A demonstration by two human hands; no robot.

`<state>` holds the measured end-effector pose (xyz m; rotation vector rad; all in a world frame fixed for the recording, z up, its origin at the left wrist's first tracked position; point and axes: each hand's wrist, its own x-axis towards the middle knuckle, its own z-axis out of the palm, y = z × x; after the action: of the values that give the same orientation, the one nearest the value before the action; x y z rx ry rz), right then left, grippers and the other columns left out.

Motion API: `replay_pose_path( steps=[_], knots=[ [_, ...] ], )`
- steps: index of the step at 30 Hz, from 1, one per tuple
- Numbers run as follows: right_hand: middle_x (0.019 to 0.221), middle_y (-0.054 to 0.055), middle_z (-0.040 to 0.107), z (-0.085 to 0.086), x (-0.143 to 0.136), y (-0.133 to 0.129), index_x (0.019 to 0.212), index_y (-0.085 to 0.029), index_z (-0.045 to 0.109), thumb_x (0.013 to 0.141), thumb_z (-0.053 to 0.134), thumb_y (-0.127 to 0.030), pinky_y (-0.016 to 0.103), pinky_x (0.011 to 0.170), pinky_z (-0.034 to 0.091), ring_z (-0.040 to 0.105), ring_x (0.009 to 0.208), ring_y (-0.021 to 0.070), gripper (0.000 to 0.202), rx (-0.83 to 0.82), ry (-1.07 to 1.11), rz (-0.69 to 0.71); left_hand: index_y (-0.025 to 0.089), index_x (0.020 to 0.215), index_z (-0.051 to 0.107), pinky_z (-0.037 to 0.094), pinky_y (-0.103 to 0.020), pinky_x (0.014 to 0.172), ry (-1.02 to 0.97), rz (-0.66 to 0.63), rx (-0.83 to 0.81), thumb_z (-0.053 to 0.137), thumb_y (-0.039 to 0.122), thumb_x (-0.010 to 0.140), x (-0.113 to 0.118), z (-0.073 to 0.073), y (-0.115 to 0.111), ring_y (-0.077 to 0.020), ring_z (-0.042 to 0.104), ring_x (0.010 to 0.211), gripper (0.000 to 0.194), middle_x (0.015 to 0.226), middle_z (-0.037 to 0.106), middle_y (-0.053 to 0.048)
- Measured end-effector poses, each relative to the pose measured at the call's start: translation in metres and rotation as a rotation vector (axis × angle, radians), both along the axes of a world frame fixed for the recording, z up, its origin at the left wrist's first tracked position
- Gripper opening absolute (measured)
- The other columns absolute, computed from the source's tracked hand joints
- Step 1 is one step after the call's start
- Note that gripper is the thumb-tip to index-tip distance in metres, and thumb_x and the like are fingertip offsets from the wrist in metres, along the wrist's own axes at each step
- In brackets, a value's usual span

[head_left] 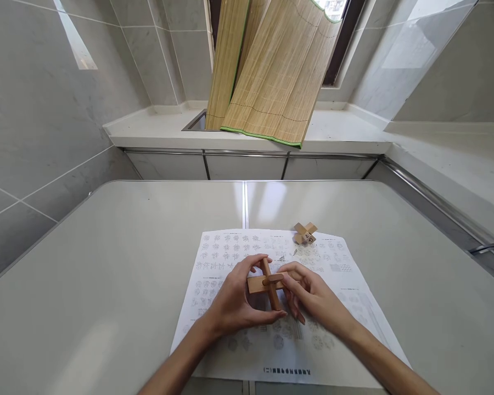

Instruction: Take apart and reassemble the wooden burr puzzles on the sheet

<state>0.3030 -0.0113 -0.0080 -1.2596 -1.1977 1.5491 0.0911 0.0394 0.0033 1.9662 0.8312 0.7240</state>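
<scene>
Over a large printed sheet [214, 356], both hands hold a wooden interlocking puzzle [257, 284] made of crossing flat pieces and a rounded piece. My left hand [234, 299] curls around its left side, with the index finger at the top end of the upright piece and the thumb by its lower end. My right hand [313, 293] pinches the right end of the puzzle, near the piece that sticks out toward it. The fingers hide part of that right end. On the sheet's far edge rests a second wooden puzzle [305, 233], a lighter cross shape with dark marks on one face.
The sheet, covered in small line drawings, lies on a pale table [107, 263] with a seam down its middle. Behind the table is a white window ledge [156, 129], with a bamboo blind [275, 71] hanging over it. Grey tiled walls [45, 109] stand at the sides.
</scene>
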Motion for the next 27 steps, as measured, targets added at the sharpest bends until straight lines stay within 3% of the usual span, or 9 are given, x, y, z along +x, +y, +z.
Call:
replay_pose_path(
  steps=[27],
  knots=[
    [0.057, -0.006, 0.062, 0.0069, 0.0037, 0.0006, 0.106, -0.022, 0.059, 0.094, 0.062, -0.066, 0.025, 0.042, 0.045, 0.055, 0.04, 0.0127, 0.045, 0.022, -0.085, -0.014, 0.028, 0.142, 0.046, 0.053, -0.048, 0.103, 0.063, -0.012, 0.057, 0.092, 0.046, 0.069, -0.001, -0.008, 0.0023, -0.0324, 0.062, 0.121, 0.088, 0.138, 0.062, -0.011]
  ],
)
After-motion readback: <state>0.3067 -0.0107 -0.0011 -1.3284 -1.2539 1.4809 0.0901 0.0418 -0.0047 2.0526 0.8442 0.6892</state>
